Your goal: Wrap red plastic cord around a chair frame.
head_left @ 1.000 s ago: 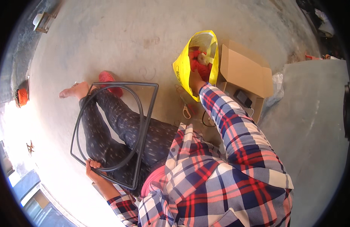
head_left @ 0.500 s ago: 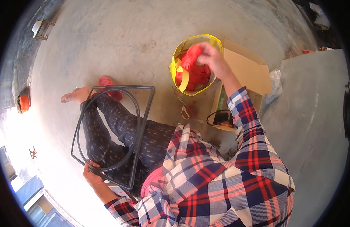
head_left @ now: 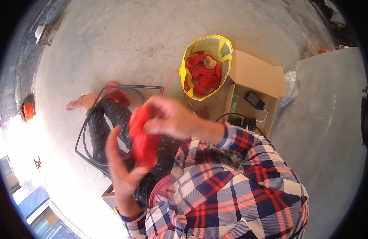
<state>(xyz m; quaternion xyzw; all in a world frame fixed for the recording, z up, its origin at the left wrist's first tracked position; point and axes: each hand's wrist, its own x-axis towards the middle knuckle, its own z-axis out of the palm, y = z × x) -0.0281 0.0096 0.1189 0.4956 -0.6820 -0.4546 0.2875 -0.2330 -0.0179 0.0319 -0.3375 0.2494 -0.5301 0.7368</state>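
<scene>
A bundle of red yarn (head_left: 143, 138) hangs in front of me between both hands. My right hand (head_left: 172, 118) grips its top, with a red strand running back toward the yellow bag (head_left: 223, 44). My left hand (head_left: 119, 165) is raised beside the bundle's lower end, fingers spread, touching it at the palm. The yellow bag stands open on the concrete floor and holds more red yarn and a tan ball (head_left: 209, 61). A dark wire frame (head_left: 85, 135) lies across my patterned trousers below the hands.
An open cardboard box (head_left: 255, 71) beside the bag holds a black adapter (head_left: 254, 99) and cables. A small wooden box (head_left: 109, 195) sits by my left forearm. An orange object (head_left: 28, 111) lies at the far left. My bare foot (head_left: 81, 101) and red sandal (head_left: 117, 95) rest on the floor.
My right hand has pulled a red yarn bundle out of the yellow bag and brought it toward me. My left hand left the wire frame and rose to meet the yarn.
</scene>
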